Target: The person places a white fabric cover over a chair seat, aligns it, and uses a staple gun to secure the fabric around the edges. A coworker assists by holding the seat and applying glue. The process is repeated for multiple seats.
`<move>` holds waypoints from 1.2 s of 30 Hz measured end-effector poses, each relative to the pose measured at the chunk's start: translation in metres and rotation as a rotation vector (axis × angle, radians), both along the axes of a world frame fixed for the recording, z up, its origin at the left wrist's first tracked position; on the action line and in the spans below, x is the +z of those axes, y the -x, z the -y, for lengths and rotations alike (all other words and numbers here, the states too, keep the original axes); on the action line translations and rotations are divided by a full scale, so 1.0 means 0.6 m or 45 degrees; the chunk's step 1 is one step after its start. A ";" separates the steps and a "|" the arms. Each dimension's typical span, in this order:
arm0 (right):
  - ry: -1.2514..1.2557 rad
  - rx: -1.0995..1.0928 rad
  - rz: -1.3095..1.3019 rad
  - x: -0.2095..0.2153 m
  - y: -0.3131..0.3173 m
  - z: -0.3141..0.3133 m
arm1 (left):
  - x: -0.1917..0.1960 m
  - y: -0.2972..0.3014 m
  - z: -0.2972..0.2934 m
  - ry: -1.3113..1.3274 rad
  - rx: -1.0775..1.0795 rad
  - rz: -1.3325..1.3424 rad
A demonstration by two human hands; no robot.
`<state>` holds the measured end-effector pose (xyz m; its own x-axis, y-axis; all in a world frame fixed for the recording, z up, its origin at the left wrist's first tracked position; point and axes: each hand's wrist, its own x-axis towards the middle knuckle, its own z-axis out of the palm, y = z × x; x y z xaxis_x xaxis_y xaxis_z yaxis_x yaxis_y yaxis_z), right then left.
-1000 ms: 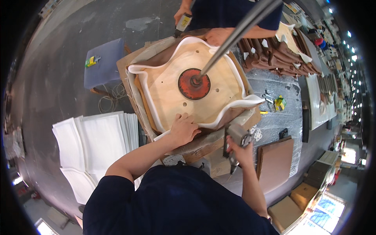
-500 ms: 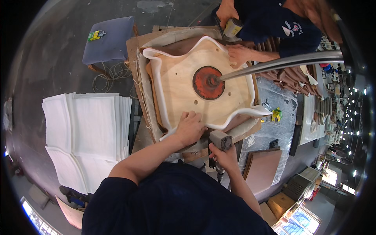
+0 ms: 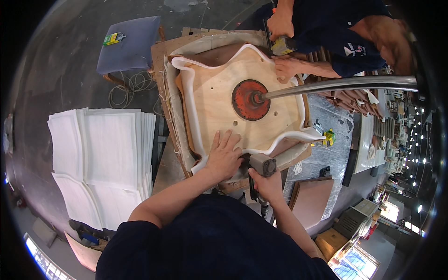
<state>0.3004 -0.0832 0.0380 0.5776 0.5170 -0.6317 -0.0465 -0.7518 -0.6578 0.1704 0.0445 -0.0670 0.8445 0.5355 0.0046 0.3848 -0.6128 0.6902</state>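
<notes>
My right hand (image 3: 266, 187) grips a grey staple gun (image 3: 262, 164) with an air hose at its base. The gun's nose sits at the near edge of a plywood seat panel (image 3: 210, 112). My left hand (image 3: 224, 156) lies beside the nose, its fingers stretched over the wood and its palm across the near edge. White padding (image 3: 192, 112) and brown covering (image 3: 183, 100) fold up around the panel. A red round plate (image 3: 243, 107) on a metal rod (image 3: 336, 87) presses on the panel's middle. What lies under my left palm is hidden.
Across the panel, a co-worker's hand (image 3: 287, 68) rests at the far right edge; the other hand (image 3: 281, 24) holds another staple gun (image 3: 283, 45). White pads (image 3: 109, 149) are stacked left, behind a blue padded stool (image 3: 128, 45). Brown panels (image 3: 311, 198) stand right.
My left fingers have straightened and spread on the wood. My staple gun's nose has come closer to that hand. The co-worker's staple gun has moved right and down to the far edge.
</notes>
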 end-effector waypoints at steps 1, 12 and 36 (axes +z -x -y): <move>0.015 0.012 -0.002 0.001 -0.003 -0.003 | -0.002 -0.002 0.000 0.022 0.024 0.018; -0.086 0.037 -0.106 0.001 -0.016 0.016 | -0.001 -0.016 0.008 0.149 0.143 0.094; 0.026 0.183 0.201 -0.039 -0.014 0.010 | -0.003 -0.018 0.018 0.130 0.155 0.072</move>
<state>0.3090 -0.0894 0.0144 0.5914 0.5892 -0.5506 0.1642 -0.7565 -0.6331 0.1809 0.0334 -0.0690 0.7733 0.6339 -0.0095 0.4107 -0.4895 0.7692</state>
